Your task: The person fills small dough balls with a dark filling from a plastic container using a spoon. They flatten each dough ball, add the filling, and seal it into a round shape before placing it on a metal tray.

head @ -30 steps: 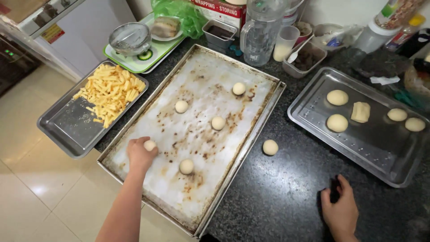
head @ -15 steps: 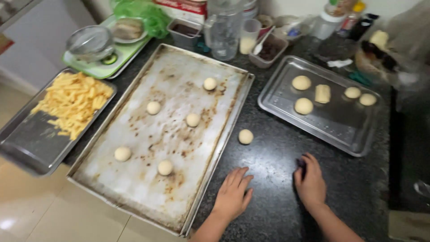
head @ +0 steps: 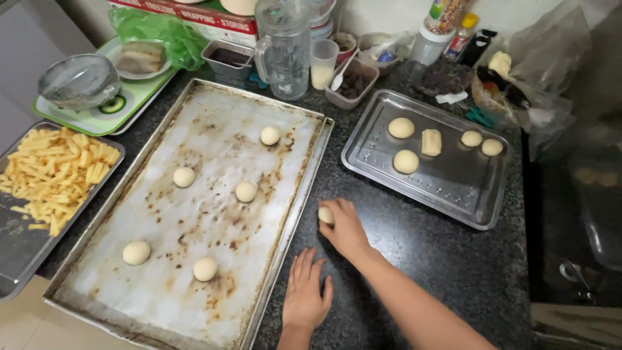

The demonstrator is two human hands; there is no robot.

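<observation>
Head view, looking straight down at the dark speckled counter [head: 421, 246]. My right hand [head: 343, 228] is out in front, fingers curled over a small pale dough ball [head: 326, 215] that sits on the bare counter just beside the right rim of the big baking tray [head: 194, 272]. Fingertips are on it, cupping it from the right (whether it has left the stone at all, I cannot tell). My left hand [head: 304, 295] lies flat on the counter nearer me, fingers spread and straight, nothing in it, close to the tray's rim.

On the big tray's stained lining sit five more dough balls, well apart: one up top [head: 270, 135], two in the middle [head: 184, 176] [head: 245, 191], two nearest me [head: 136, 253] [head: 205, 268].

Over to the right, a smaller steel tray [head: 453, 194] carries round dough pieces [head: 405, 161] and one oblong piece [head: 431, 142]. At far left, another metal tray with a heap of yellow cut strips [head: 55, 175]. Beyond that, a green tray [head: 103, 120] with a steel bowl [head: 78, 81]. At the back of the counter, a clear glass pitcher [head: 283, 48] and a cup of pale liquid [head: 322, 63].
</observation>
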